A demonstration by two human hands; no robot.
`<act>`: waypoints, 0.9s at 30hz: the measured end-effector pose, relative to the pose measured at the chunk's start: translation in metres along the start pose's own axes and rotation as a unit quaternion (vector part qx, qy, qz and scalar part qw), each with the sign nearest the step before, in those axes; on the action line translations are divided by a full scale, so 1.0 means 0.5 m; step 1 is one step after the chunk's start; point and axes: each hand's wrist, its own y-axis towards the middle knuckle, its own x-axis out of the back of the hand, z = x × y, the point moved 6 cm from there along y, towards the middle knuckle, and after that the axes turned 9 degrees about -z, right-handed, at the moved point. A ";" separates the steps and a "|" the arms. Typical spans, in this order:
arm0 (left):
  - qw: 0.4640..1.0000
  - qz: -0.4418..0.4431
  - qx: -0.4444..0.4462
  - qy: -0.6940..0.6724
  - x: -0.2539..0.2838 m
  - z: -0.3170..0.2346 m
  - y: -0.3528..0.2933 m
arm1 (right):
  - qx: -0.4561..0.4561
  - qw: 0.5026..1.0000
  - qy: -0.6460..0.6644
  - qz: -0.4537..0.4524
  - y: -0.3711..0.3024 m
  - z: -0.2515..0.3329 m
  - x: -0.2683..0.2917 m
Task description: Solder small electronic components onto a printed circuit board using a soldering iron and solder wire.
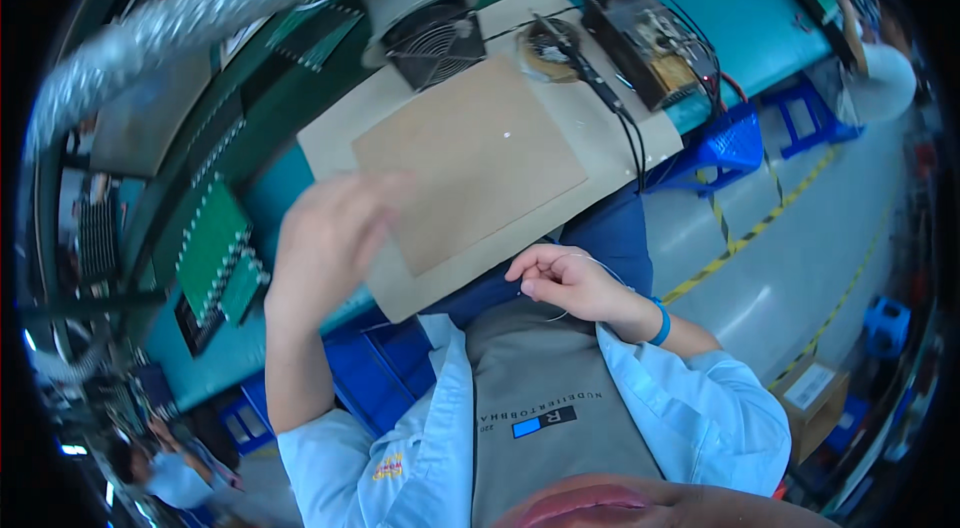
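My left hand [335,228] is raised over the left part of a brown board [480,148] lying on a larger tan sheet. Motion smears its fingers, so what they hold, if anything, cannot be made out. In front of my body, near the sheet's front edge, my right hand [572,284] is closed with curled fingers. A thin pale wire [622,281] loops out from it, and a blue band [660,322] circles that wrist. Green circuit boards [213,243] with a row of silvery parts along their edges stand to the left of my left hand.
Beyond the board stand a fan [436,50] under a silver duct [215,3], a wire reel [549,50] with a soldering iron [585,68] over it, and a black open-topped device [655,38]. Blue stools [715,148] stand at right. Other people work far right and lower left.
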 end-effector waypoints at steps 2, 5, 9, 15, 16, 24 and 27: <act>0.993 0.016 0.094 0.070 -0.032 0.100 0.037 | -0.008 1.000 -0.021 0.021 0.006 0.003 0.016; 0.990 0.020 0.114 0.085 -0.060 0.259 0.070 | 0.015 0.999 -0.034 0.037 0.011 0.014 0.043; 0.986 0.002 0.127 0.108 -0.143 0.435 0.176 | 0.044 0.994 -0.070 0.066 0.023 0.011 0.079; 0.992 -0.009 0.103 -0.074 -0.304 0.663 0.340 | 0.074 0.986 -0.096 0.116 0.030 -0.011 0.129; 0.986 -0.025 0.090 -0.140 -0.311 0.712 0.348 | 0.078 0.983 -0.104 0.128 0.033 -0.012 0.131; 0.999 -0.025 -0.043 -0.004 -0.327 0.499 0.489 | -0.005 0.989 -0.111 0.094 0.047 -0.056 0.147; 0.999 -0.026 -0.007 -0.034 -0.322 0.493 0.491 | -0.022 0.991 -0.098 0.090 0.053 -0.060 0.145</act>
